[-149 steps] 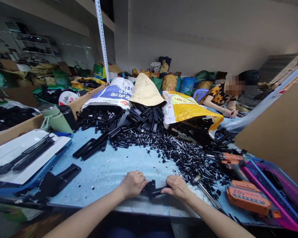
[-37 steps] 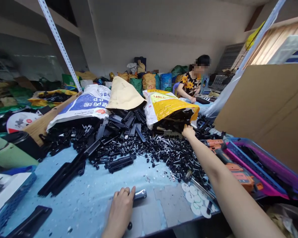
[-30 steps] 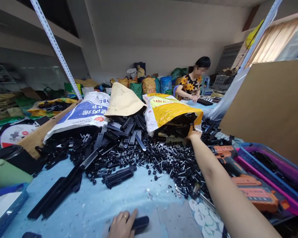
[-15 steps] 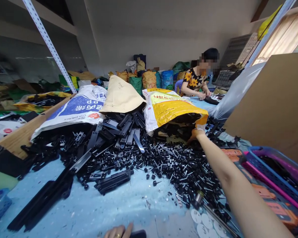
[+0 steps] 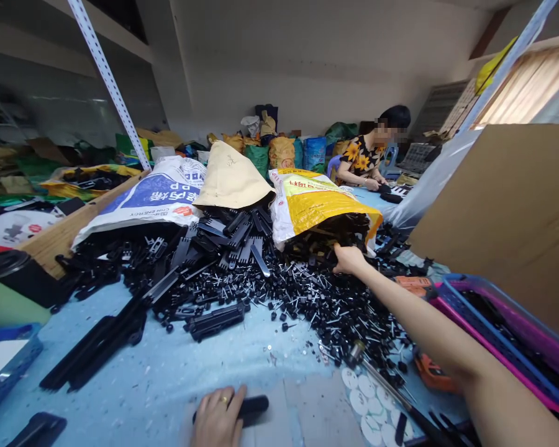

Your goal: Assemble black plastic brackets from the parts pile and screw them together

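Observation:
My left hand [image 5: 218,417], a ring on one finger, is closed over a long, rounded black plastic piece [image 5: 255,406] near the table's front edge. Its end pokes out to the right of my fingers. My right hand [image 5: 350,258] reaches to the mouth of the yellow and white sack [image 5: 317,202], its fingers curled among dark parts; whatever they grip is hidden. Below that hand spreads a heap of black-headed screws [image 5: 307,292]. Black comb-like plastic pieces [image 5: 246,239] spill from a tan sack [image 5: 235,177] to its left.
A blue and white sack [image 5: 144,192] lies at left. Long black parts [image 5: 93,354] rest on the blue tabletop [image 5: 158,385]. White discs [image 5: 370,403] and a metal-shafted tool [image 5: 384,388] lie front right, beside baskets [image 5: 451,310] and cardboard [image 5: 498,205]. Across the table sits a person [image 5: 366,155].
My right hand has moved left from the sack's right edge into its mouth. More of my left hand and its black piece shows as the view has shifted.

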Action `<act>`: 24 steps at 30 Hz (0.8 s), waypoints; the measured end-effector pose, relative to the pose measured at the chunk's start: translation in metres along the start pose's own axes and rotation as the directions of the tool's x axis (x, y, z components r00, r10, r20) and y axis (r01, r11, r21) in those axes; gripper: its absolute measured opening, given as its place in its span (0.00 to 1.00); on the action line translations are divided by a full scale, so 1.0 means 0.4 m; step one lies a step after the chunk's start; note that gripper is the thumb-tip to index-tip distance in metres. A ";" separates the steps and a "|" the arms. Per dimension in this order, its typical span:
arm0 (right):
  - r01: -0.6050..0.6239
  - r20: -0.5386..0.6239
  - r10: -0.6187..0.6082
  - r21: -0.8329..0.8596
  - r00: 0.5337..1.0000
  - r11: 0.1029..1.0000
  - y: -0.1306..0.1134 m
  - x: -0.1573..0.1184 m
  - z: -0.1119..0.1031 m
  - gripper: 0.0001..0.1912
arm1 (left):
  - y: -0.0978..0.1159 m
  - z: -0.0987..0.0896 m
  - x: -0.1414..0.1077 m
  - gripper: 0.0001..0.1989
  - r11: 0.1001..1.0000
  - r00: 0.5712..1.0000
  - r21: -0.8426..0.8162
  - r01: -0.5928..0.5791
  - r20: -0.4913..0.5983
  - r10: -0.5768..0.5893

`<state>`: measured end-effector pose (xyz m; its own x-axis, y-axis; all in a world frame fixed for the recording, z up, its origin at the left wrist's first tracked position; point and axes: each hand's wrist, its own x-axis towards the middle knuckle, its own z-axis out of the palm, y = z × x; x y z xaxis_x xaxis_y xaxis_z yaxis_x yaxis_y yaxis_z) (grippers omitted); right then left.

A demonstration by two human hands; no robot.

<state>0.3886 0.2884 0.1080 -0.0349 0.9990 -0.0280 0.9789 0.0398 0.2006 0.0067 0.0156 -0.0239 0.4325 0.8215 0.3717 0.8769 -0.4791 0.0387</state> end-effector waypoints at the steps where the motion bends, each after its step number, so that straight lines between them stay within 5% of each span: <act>1: 0.042 -0.026 -0.042 -0.009 0.999 0.999 -0.021 -0.031 -0.007 0.30 | 0.004 -0.012 0.005 0.22 1.000 1.000 -0.020 0.002 -0.008 -0.002; 7: 0.225 -0.119 -0.228 -0.036 0.966 0.974 -0.113 -0.201 -0.054 0.12 | 0.037 -0.091 0.033 0.16 0.991 0.997 -0.131 -0.007 0.078 0.017; 12: 0.336 -0.193 -0.337 -0.037 0.922 0.941 -0.162 -0.348 -0.115 0.14 | 0.063 -0.131 0.042 0.15 0.989 0.984 -0.129 0.077 0.172 -0.055; 15: 0.653 -0.074 -0.649 0.105 0.757 0.750 -0.239 -0.474 -0.090 0.19 | 0.082 -0.145 0.057 0.15 0.970 0.966 -0.219 0.109 0.252 -0.052; 17: 0.775 0.004 -0.788 0.180 0.615 0.606 -0.301 -0.558 -0.045 0.21 | 0.092 -0.148 0.071 0.16 0.951 0.953 -0.287 0.113 0.301 -0.022; 18: 0.796 0.029 -0.815 0.194 0.579 0.573 -0.330 -0.593 -0.019 0.22 | 0.097 -0.147 0.077 0.17 0.944 0.946 -0.309 0.117 0.325 -0.010; 20: 0.788 0.049 -0.810 0.200 0.585 0.582 -0.377 -0.642 0.028 0.22 | 0.104 -0.147 0.086 0.17 0.933 0.933 -0.335 0.129 0.360 0.001; 24: 0.722 0.042 -0.742 0.200 0.669 0.662 -0.414 -0.670 0.062 0.20 | 0.108 -0.156 0.087 0.23 0.920 0.933 -0.374 0.121 0.359 0.023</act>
<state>0.2407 0.0134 0.0580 -0.7412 0.6380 -0.2087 0.6635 0.7435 -0.0836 0.0465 0.0044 0.0486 0.4987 0.8666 0.0149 0.7804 -0.4565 0.4273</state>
